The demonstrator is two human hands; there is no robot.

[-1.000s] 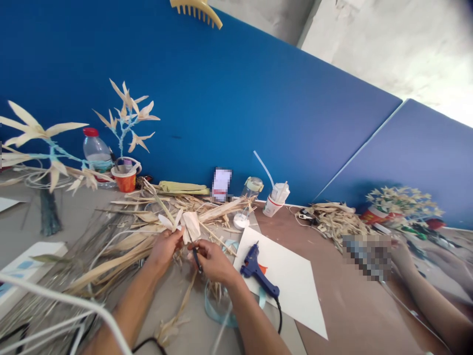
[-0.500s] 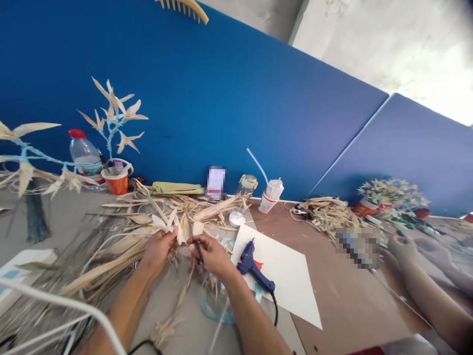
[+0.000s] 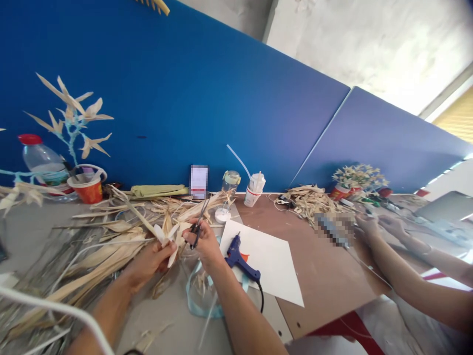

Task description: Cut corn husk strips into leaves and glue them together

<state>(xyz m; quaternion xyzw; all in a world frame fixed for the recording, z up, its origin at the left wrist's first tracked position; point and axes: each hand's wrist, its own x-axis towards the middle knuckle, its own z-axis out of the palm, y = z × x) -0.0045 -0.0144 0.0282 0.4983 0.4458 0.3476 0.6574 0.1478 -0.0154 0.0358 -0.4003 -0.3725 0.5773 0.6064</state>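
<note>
My left hand pinches a pale husk flower whose petals spread upward and to the side. Close to its right, my right hand has its fingers wrapped round dark scissors, their blades pointing up. Beside the flower, between the two hands, a pale piece of husk shows; whether my right fingers touch it I cannot tell. A blue glue gun rests on a white sheet to the right of my right hand.
Dried husks cover the left of the table. A clear bag with blue edging lies below my right wrist. Behind stand a jar, a white cup and a red cup. Another person's hands are at the right.
The view has shifted to the right. The scissors in my right hand now point upward with their blades in view. The flower in my left hand has tilted, one petal hanging down.
</note>
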